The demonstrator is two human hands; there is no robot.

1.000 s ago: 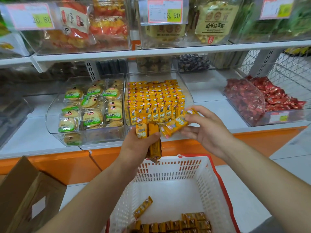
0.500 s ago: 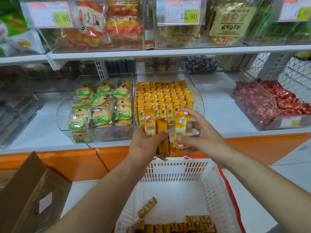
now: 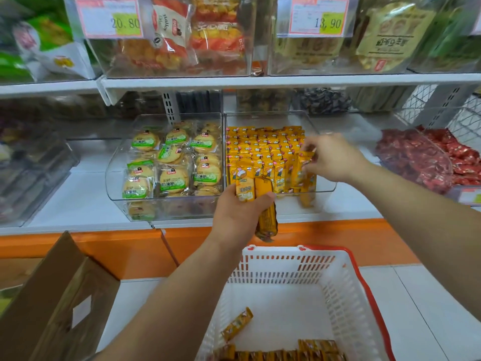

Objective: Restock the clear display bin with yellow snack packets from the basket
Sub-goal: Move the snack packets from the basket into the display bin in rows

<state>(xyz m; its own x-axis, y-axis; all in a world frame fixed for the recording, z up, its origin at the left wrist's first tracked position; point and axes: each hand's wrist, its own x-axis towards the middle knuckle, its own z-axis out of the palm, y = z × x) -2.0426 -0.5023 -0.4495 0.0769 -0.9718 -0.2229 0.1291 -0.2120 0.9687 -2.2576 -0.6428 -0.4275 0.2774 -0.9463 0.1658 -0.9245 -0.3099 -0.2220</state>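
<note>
Restocking at clear display bin (image 3: 324, 187) on shelf (image 3: 78, 199) — yellow snack packets (image 3: 263, 149) in upright rows inside.
Pinches one packet (image 3: 305, 169) with right hand (image 3: 335, 158) at bin's front right corner; grips a small bundle (image 3: 264, 194) in curled left hand (image 3: 239, 217) just before the front wall — more lying loose in white basket (image 3: 346, 277) below.

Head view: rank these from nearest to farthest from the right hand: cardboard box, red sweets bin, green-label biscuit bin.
1. red sweets bin: just right of the right hand, on the same shelf.
2. green-label biscuit bin: to the left, past the yellow packet bin.
3. cardboard box: far lower left, below the shelf.
</note>
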